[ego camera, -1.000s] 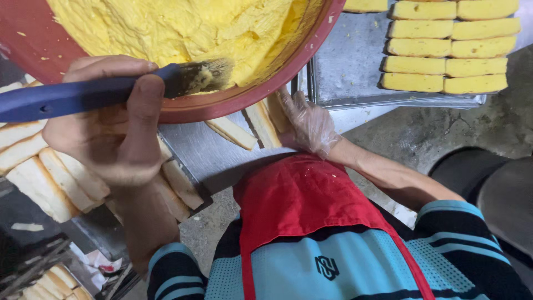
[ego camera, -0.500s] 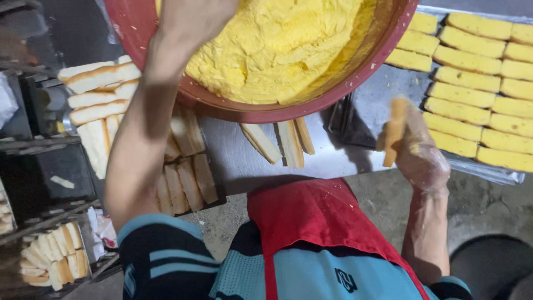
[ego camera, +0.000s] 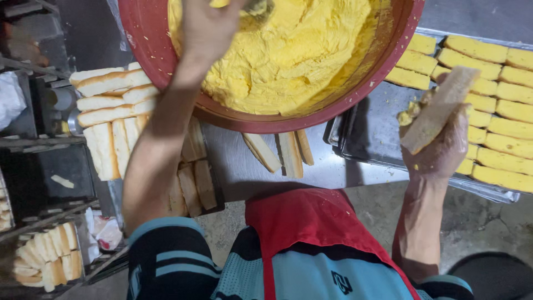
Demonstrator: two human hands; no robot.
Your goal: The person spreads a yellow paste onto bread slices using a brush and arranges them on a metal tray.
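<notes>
You are loading the spreader: your left hand [ego camera: 208, 28] is reaching into the big red bowl [ego camera: 150, 61], fingers closed around a handle whose grip is mostly hidden by the hand, and the tool's tip [ego camera: 258, 6] is sitting in the yellow spread [ego camera: 294, 50] near the bowl's far side. Your right hand [ego camera: 441, 150], in a thin clear glove, is gripping a bread slice [ego camera: 438, 108] by its lower end over the metal tray [ego camera: 377, 139], beside the bowl's right rim.

The slice is standing tilted, its long axis running from lower left at your palm up to the right, with the free end pointing toward the rows of coated slices [ego camera: 499, 94] already lying on the tray. A dab of yellow is clinging to its left edge.

By my judgement, the next move is calling for a full scoop carried across to the slice, then a stroke along its length, holding the bread steady so it is not bending or dripping. Plain slices [ego camera: 111, 111] are waiting at your left.
</notes>
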